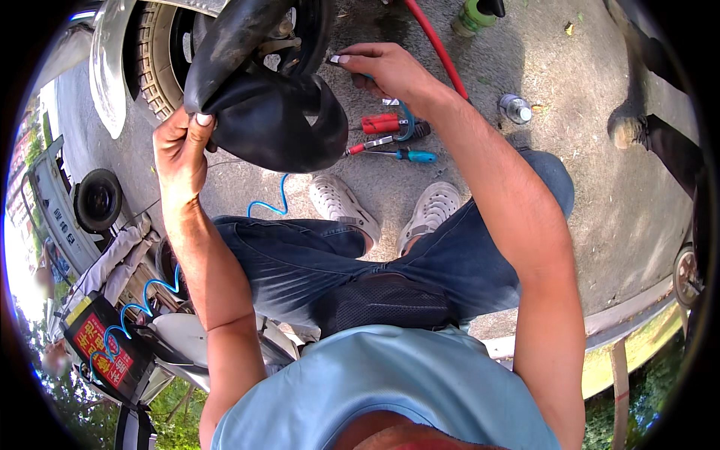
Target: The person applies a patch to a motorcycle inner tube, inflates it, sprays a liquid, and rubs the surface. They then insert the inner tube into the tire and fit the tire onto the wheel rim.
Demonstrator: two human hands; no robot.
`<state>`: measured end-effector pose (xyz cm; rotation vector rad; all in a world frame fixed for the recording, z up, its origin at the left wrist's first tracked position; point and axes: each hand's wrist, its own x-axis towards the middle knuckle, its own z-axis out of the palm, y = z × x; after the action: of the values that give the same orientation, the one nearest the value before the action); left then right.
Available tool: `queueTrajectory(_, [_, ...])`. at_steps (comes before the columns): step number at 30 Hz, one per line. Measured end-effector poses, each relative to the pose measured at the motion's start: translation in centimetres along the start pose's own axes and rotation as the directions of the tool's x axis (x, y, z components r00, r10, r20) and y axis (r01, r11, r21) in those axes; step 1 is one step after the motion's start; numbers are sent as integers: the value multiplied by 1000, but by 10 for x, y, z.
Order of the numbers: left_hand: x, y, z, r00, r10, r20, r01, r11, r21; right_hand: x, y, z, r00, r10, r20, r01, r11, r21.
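Observation:
A black rubber inner tube (274, 120), partly filled out and folded over itself, hangs in front of a wheel at the upper left. My left hand (181, 146) grips the tube's near left edge, thumb on top. To the right of the tube, my right hand (394, 71) is closed in a pinch at the fingertips. A small dark piece with a pale end shows there, too small to name. A strip of blue shows by these fingers, and a blue loop (408, 124) curves below the wrist; whether they join is hidden.
Red-handled tools (380, 123) and a blue-handled screwdriver (416, 156) lie on the ground. Beyond are a red bar (439, 49), a clear bottle (515, 109) and a green bottle (474, 19). A tyred wheel (157, 64) stands left; a blue coiled hose (268, 207) trails nearby. Another person's shoe (628, 132) is right.

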<state>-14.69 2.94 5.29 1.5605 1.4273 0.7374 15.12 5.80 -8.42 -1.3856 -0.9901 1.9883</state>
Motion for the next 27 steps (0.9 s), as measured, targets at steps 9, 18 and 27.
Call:
queueTrajectory(9, [-16,15,-6,964,-169,205,114,960,257,42,18,32,868,-496,-14,345,625,-700])
queueTrajectory(18, [-10,9,-13,981,-20,195,7,998,68,62,20,46,870,-493,-15,284,524,-803])
queueTrajectory(27, [-9,12,-15,977,-23,213,0,994,108,72,24,49,846,-531,40,337,475,-813])
